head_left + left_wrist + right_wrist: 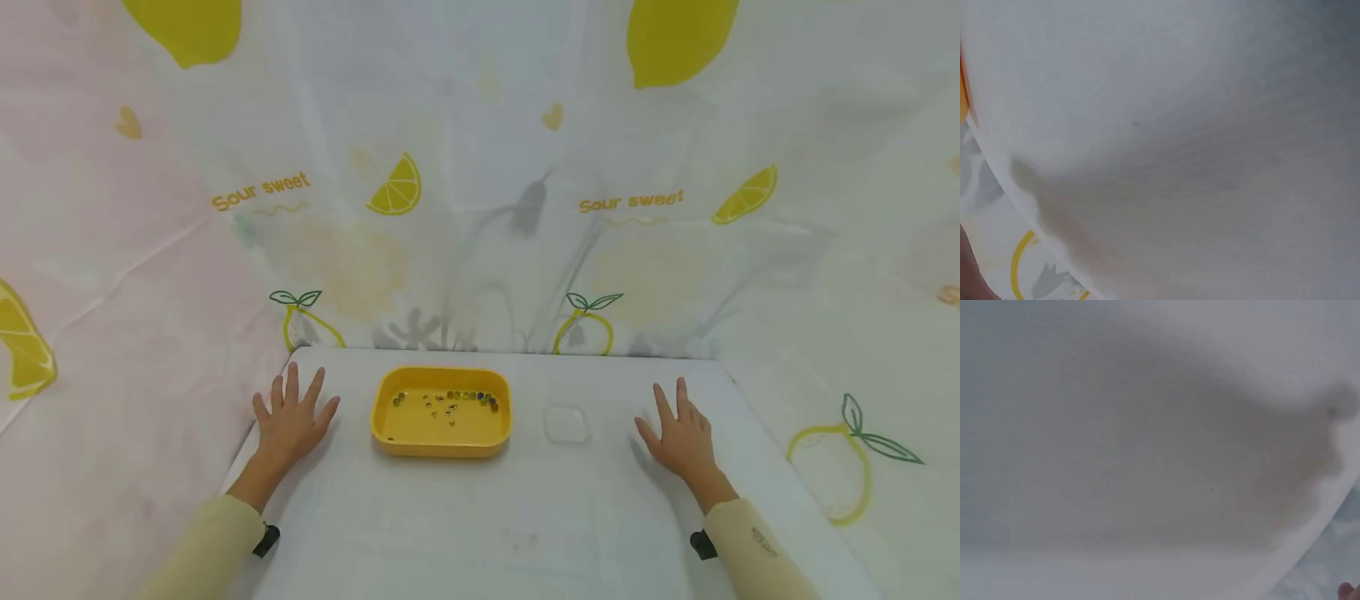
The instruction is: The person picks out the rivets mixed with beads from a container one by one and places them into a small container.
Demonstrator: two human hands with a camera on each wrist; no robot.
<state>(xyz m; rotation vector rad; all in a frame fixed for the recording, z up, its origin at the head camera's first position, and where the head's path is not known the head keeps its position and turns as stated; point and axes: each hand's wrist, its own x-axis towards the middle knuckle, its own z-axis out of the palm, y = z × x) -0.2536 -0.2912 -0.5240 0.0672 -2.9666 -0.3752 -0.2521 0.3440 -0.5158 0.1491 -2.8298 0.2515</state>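
A yellow rectangular tray [442, 451] stands on the white table [420, 517], left of centre in the head view. Glassy round beads [465, 397] lie mostly along its far right side, and small shiny pieces [448, 412] are scattered around its middle. To the right of the tray sits a small clear dish [567, 425]. My left hand [288, 422] is spread out left of the tray, holding nothing. On the other side, my right hand [681, 439] has its fingers extended right of the dish, also holding nothing. Only slivers of the hands show in the wrist views.
A pale curtain [480, 275] printed with lemons hangs behind the table's far edge and along both sides. Black wrist straps [266, 540] show at the cuffs of the light sleeves. Hand shadows fall on the tabletop in both wrist views.
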